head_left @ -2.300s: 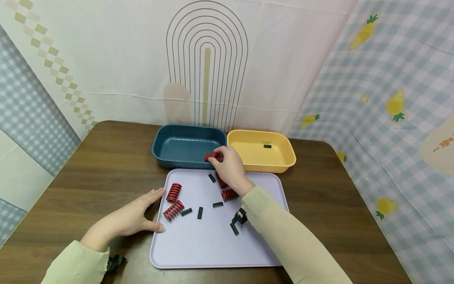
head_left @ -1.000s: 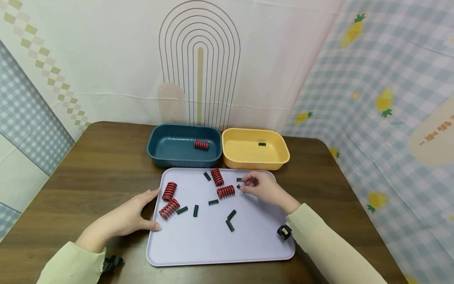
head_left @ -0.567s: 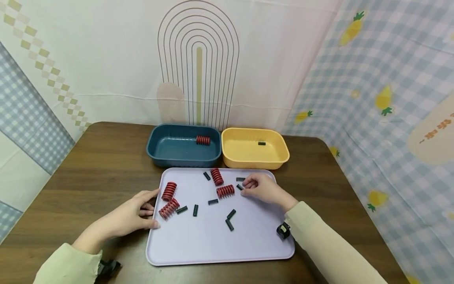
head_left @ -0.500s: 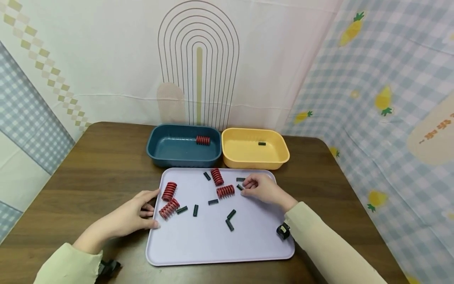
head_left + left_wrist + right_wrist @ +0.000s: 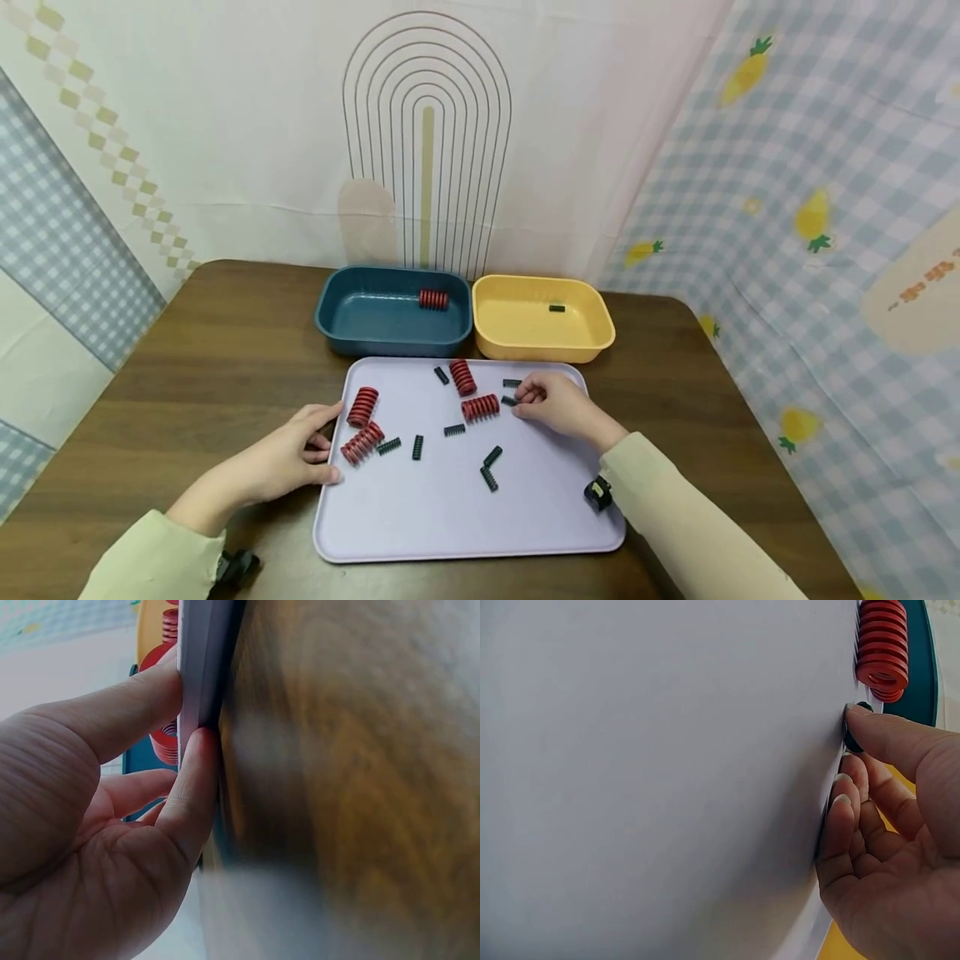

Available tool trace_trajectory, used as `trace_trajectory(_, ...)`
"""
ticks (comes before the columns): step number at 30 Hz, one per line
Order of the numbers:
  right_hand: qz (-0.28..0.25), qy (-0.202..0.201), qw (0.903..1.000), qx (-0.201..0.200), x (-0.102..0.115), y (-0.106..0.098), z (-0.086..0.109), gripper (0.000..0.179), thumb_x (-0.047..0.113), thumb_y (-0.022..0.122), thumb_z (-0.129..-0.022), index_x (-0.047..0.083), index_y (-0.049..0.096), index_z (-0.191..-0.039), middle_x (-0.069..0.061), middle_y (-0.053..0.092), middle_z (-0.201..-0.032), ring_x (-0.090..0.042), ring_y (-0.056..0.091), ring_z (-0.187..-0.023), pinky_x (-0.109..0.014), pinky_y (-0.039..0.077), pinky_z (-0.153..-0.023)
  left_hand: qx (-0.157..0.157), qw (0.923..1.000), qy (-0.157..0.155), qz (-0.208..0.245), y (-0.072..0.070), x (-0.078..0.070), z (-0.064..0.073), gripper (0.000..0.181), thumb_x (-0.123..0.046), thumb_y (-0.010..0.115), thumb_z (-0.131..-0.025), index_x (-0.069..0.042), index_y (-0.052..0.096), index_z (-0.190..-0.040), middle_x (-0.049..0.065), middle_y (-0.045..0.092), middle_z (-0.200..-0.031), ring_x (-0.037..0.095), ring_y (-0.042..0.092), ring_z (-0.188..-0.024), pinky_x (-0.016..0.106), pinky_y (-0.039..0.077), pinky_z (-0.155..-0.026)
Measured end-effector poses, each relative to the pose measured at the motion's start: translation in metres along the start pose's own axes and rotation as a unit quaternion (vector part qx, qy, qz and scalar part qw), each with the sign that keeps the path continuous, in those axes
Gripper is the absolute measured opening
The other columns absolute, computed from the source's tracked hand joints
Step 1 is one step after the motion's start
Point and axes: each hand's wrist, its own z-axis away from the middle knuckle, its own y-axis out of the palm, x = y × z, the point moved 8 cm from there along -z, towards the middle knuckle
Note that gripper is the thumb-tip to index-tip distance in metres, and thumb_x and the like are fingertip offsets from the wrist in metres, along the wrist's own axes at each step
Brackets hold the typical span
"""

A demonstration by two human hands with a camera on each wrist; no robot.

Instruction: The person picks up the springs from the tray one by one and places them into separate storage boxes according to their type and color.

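Near the back right of the lilac tray (image 5: 420,525), my right hand (image 5: 558,408) pinches a small dark green spring (image 5: 509,401) between thumb and forefinger; the right wrist view shows the spring's dark end (image 5: 853,741) at the thumb tip. Another small green spring (image 5: 512,383) lies just behind it. My left hand (image 5: 288,458) rests at the tray's left edge, thumb and forefinger spread along the rim. Close to it are two large red springs (image 5: 363,407), one behind the other. Two more red springs (image 5: 480,407) lie left of my right hand.
Several other small green springs (image 5: 454,430) are scattered over the tray. Behind it stand a blue bin (image 5: 375,344) with one red spring (image 5: 433,300) and a yellow bin (image 5: 540,352) with one green spring (image 5: 557,308). The bins stand side by side before a curtain.
A red spring that my right hand held over the blue bin now lies inside it. That hand has come back to the tray and taken hold of a small green spring. The left hand stays at the rim.
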Motion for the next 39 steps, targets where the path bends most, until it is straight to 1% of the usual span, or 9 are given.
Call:
trace_trajectory(6,0.003,0.005,1.0,0.003,-0.0009,0.0019,0.0018,0.014,0.02,0.077,-0.084,0.014,0.068,-0.092,0.003,0.062,-0.084,-0.013,0.057,-0.079,-0.028,0.049,-0.071,0.004,1.0,-0.003,0.007,0.0016,0.0006,0.0013,0.094,-0.011,0.082,-0.078,0.008,0.023,-0.149,0.024,0.028,-0.141,0.027,0.054,-0.105,0.028,0.052,-0.086)
trace_trajectory(10,0.004,0.003,1.0,-0.001,0.0011,0.0006,0.0003,0.012,0.02,0.077,-0.084,0.014,0.068,-0.091,0.003,0.062,-0.083,-0.013,0.057,-0.078,-0.028,0.049,-0.071,0.001,1.0,-0.001,0.001,-0.0009,-0.0004,0.0022,0.095,-0.013,0.082,-0.078,0.007,0.023,-0.149,0.023,0.028,-0.141,0.027,0.053,-0.105,0.027,0.052,-0.086)
trace_trajectory(16,0.005,-0.01,0.9999,0.006,0.0053,0.0018,-0.0018,0.011,0.02,0.075,-0.086,0.014,0.068,-0.092,0.003,0.061,-0.083,-0.012,0.056,-0.078,-0.028,0.048,-0.07,0.0,0.9998,-0.014,-0.013,-0.0035,0.0027,0.0028,0.096,-0.016,0.083,-0.078,0.004,0.023,-0.15,0.02,0.029,-0.141,0.027,0.053,-0.105,0.025,0.051,-0.085)
trace_trajectory(24,0.009,-0.003,0.9999,0.006,0.0033,0.0003,0.0005,0.011,0.02,0.076,-0.085,0.015,0.067,-0.089,0.003,0.061,-0.081,-0.013,0.056,-0.075,-0.028,0.048,-0.068,0.008,1.0,0.0,-0.003,0.0007,-0.0003,0.0008,0.095,-0.014,0.082,-0.079,0.006,0.022,-0.15,0.022,0.028,-0.14,0.028,0.052,-0.106,0.026,0.051,-0.086)
trace_trajectory(27,0.017,-0.002,0.9998,0.005,0.0027,0.0009,0.0016,0.01,0.02,0.076,-0.085,0.015,0.067,-0.088,0.004,0.061,-0.08,-0.012,0.055,-0.075,-0.028,0.047,-0.068,0.006,1.0,0.002,0.001,0.002,-0.0013,0.0023,0.095,-0.014,0.082,-0.078,0.007,0.022,-0.149,0.023,0.028,-0.14,0.028,0.052,-0.106,0.026,0.051,-0.087)
trace_trajectory(30,0.019,-0.004,0.9998,0.009,0.0029,0.0016,0.0019,0.009,0.02,0.075,-0.086,0.016,0.067,-0.087,0.004,0.061,-0.08,-0.013,0.055,-0.075,-0.029,0.047,-0.068,0.002,1.0,0.001,-0.002,0.0013,-0.0014,0.0026,0.095,-0.013,0.082,-0.078,0.007,0.022,-0.149,0.022,0.029,-0.14,0.027,0.053,-0.105,0.027,0.051,-0.086)
trace_trajectory(35,0.018,-0.018,0.9993,0.025,0.0045,0.0028,0.0025,0.007,0.02,0.072,-0.089,0.016,0.067,-0.086,0.004,0.061,-0.078,-0.013,0.055,-0.073,-0.03,0.048,-0.067,-0.002,1.0,-0.002,-0.008,-0.0008,-0.0014,0.0029,0.095,-0.012,0.083,-0.077,0.007,0.023,-0.149,0.023,0.03,-0.139,0.026,0.053,-0.105,0.027,0.052,-0.086)
trace_trajectory(39,0.012,-0.017,0.9993,0.032,0.0028,0.0003,0.0047,0.006,0.021,0.07,-0.091,0.017,0.067,-0.087,0.004,0.061,-0.078,-0.013,0.056,-0.073,-0.031,0.048,-0.067,-0.003,1.0,-0.002,-0.007,-0.0001,-0.002,0.0019,0.095,-0.012,0.083,-0.077,0.007,0.024,-0.149,0.022,0.03,-0.139,0.026,0.054,-0.105,0.028,0.052,-0.086)
